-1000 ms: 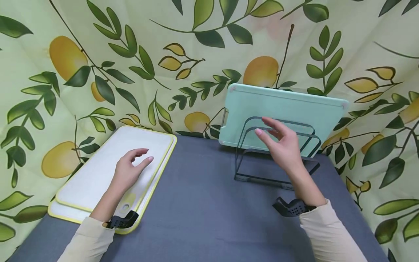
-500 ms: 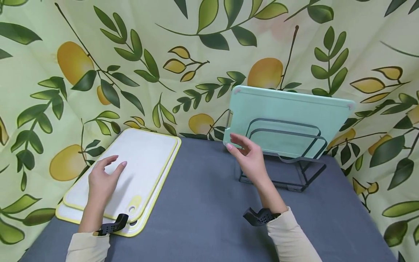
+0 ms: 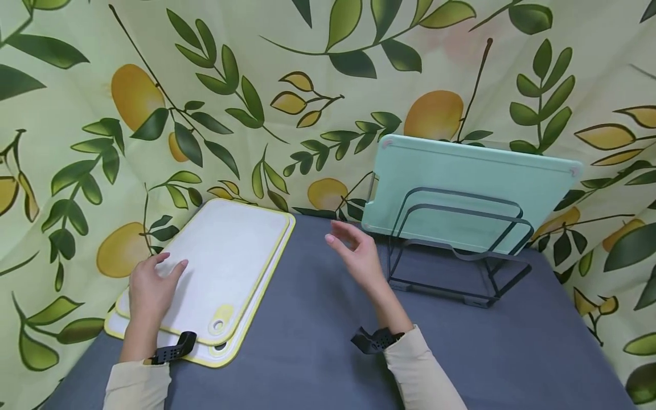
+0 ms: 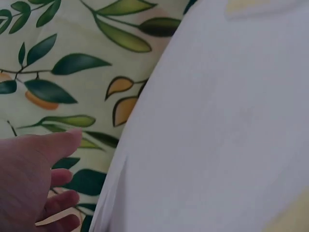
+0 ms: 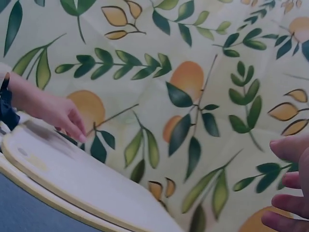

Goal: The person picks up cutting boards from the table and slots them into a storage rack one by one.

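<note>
Two white cutting boards with yellow edges lie stacked at the left in the head view. The upper board [image 3: 230, 256] sits slightly offset on the lower board [image 3: 209, 359]. My left hand [image 3: 150, 290] hovers at the stack's left side, thumb and fingers apart, nothing between them. In the left wrist view that hand [image 4: 26, 171] appears beside the board's edge. My right hand [image 3: 361, 256], empty with loosely bent fingers, is in the air between the boards and a dark wire rack [image 3: 471, 212]. A mint-green cutting board [image 3: 461, 171] stands leaning back in the rack.
A dark grey-blue cloth [image 3: 312, 341] covers the table. Behind and along the sides hangs a curtain [image 3: 246, 34] printed with leaves and fruit. Each wrist wears a black camera mount, such as the right mount [image 3: 376, 340].
My right hand has moved left, away from the rack. The left hand has shifted left and down to the side of the stacked boards. The head view has turned slightly left.
</note>
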`<state>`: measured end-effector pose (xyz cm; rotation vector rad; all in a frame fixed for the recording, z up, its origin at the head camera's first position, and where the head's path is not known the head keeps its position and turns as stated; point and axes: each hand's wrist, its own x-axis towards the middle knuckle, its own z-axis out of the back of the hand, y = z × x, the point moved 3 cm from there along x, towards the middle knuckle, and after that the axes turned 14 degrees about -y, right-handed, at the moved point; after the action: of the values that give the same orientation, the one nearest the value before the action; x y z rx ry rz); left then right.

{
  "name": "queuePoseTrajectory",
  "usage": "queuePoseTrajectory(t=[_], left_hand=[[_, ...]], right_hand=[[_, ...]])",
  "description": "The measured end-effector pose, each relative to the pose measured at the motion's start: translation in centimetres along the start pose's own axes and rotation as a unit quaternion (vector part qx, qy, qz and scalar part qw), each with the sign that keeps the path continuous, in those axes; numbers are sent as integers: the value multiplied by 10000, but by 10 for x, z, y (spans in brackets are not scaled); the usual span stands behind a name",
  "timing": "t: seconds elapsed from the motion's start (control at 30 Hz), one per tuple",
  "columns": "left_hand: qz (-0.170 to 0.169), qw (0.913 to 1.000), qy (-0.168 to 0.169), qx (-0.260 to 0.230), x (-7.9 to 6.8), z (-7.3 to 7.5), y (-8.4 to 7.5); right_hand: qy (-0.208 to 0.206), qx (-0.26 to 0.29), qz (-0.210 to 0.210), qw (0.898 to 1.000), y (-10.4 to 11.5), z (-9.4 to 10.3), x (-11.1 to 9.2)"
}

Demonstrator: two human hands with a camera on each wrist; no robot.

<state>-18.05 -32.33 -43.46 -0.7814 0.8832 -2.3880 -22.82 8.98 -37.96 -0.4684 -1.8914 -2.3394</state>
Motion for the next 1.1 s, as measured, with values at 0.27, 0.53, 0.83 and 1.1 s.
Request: queuePoseTrajectory(t=[0.27,0.53,0.83,1.1], left_hand=[[527,9984,-61,-211,4,15,22],[847,9962,77,163,0,15,33],[657,9974,-139,276,1,10,31],[538,9963,-222,635,1,4,34]], right_hand=[[87,360,-411,9985,-18,-41,-9],[438,1094,-1205,9857,-41,-86,-26],[959,1904,-1815,9600,-58,-112,-43],[1405,1654,-1592,9631,-61,-122,-58]])
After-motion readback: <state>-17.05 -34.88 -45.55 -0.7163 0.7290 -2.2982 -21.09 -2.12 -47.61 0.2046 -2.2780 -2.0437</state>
